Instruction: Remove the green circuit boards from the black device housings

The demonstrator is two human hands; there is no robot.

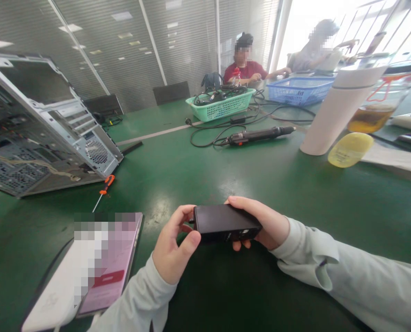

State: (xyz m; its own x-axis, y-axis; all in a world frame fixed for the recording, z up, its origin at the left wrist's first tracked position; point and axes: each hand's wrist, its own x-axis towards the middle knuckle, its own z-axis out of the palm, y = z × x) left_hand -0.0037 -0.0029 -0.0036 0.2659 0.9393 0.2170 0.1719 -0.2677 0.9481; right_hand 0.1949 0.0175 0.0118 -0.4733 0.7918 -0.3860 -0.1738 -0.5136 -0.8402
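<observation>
A black box [226,217] is held over the green table [178,170], not yet set down. Its right end is gripped by the right hand [266,221]; its left end is clasped by the left hand [173,246], around a small part that cannot be clearly made out. The computer case [67,143] is open-sided; the orange-handled screwdriver [107,185] and electric screwdriver [257,135] are untouched.

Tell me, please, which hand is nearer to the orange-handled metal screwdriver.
Left: the left hand, at the left end of the black rectangular box, is right of the screwdriver; the right hand, at its opposite end, is farther right.
</observation>
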